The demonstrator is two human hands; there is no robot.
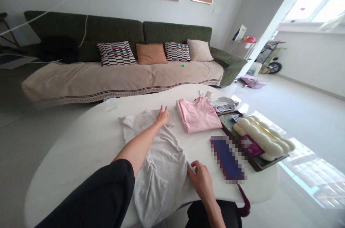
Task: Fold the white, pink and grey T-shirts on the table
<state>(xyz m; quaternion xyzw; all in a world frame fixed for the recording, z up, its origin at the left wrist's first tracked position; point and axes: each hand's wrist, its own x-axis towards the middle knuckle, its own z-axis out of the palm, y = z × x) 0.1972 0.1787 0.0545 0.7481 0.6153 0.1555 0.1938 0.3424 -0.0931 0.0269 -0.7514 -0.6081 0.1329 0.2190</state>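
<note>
A light grey shirt lies rumpled across the white table, its lower end hanging over the near edge. My left hand reaches over it to the upper right part, two fingers stretched out and apart; the thumb side is hard to make out. Along the shirt's right edge, my right hand is closed, pinching the cloth between thumb and fingers. A folded pink T-shirt with a small darker pink print lies just right of my left hand.
On the table, a dark tray holds a cream puffy object. A blurred-out dark blue item lies beside it. A clear cup stands at the far left edge. Behind is a green sofa with cushions.
</note>
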